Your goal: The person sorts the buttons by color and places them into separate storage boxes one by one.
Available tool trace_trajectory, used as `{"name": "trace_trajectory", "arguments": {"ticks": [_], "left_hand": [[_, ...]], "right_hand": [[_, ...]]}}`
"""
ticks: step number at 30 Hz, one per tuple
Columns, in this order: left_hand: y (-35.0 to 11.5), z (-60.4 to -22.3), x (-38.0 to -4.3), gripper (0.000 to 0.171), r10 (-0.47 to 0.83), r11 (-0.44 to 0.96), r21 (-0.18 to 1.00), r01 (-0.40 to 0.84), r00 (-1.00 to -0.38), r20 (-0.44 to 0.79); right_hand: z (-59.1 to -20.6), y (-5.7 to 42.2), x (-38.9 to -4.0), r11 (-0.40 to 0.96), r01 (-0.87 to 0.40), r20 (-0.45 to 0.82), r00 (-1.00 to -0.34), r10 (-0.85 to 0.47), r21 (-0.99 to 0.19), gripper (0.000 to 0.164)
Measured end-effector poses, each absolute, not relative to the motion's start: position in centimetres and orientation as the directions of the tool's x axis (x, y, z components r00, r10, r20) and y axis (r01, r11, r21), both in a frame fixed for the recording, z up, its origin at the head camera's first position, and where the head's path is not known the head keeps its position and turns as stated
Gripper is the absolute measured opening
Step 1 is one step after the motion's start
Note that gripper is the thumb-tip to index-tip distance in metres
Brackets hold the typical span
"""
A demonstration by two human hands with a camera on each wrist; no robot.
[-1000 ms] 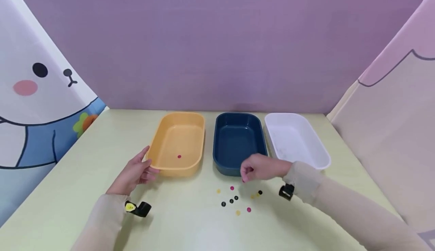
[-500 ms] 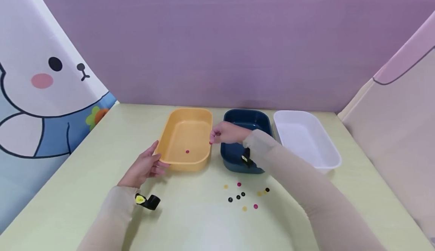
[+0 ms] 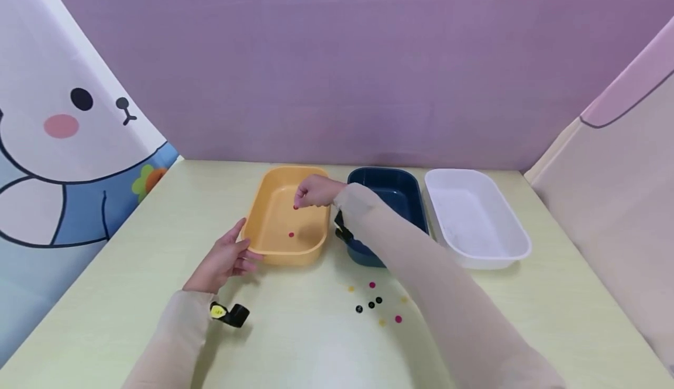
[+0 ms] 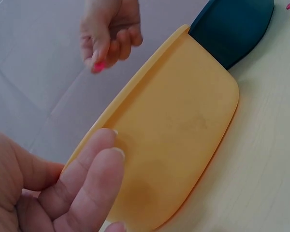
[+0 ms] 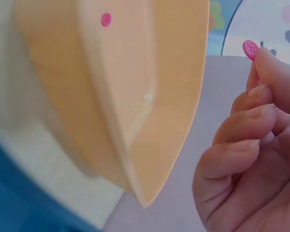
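Observation:
Above the inside of the yellow tray (image 3: 253,225), my right hand (image 3: 318,191) pinches a pink button (image 5: 250,50) between thumb and fingertip. A second pink button (image 3: 291,234) lies on the tray's floor. My left hand (image 3: 223,260) holds the tray's near left corner by the rim, with some fingers in front of the outer wall in the left wrist view. On the table in front of the trays lie several loose buttons: black (image 3: 359,309), yellow (image 3: 382,322) and pink (image 3: 398,319). My right forearm hides part of this group.
A dark blue tray (image 3: 363,254) stands just right of the yellow one, partly behind my right forearm. A white tray (image 3: 492,263) is farther right. A purple backdrop (image 3: 337,73) rises behind the table, with printed cloth panels on both sides.
My right hand has carried the pink button left, from in front of the blue tray to above the yellow tray. The left hand has stayed at the yellow tray's corner.

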State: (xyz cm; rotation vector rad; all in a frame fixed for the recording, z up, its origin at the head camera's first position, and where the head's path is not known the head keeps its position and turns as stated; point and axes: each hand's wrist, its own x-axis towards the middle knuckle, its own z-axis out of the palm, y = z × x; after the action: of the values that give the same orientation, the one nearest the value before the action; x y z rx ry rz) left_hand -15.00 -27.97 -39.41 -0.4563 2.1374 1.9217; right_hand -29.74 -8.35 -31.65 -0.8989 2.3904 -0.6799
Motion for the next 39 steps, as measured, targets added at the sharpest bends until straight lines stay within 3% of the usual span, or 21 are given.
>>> {"name": "trace_trajectory", "arguments": {"ticks": [9,39], "left_hand": [[-28.0,-39.4,-14.9,0.062,-0.083,0.086,0.924,-0.372,-0.927,-0.365],[-27.7,-39.5,-15.0,0.061,-0.098,0.095,0.929,-0.357,-0.932,-0.348]], "right_hand": [[-32.3,-11.4,-30.5,0.707,-0.47,-0.309,-0.669,-0.676,-0.529,0.015],[-35.1,-14.0,-30.4,0.705,-0.493,-0.364,-0.619,-0.696,-0.51,0.012]]}}
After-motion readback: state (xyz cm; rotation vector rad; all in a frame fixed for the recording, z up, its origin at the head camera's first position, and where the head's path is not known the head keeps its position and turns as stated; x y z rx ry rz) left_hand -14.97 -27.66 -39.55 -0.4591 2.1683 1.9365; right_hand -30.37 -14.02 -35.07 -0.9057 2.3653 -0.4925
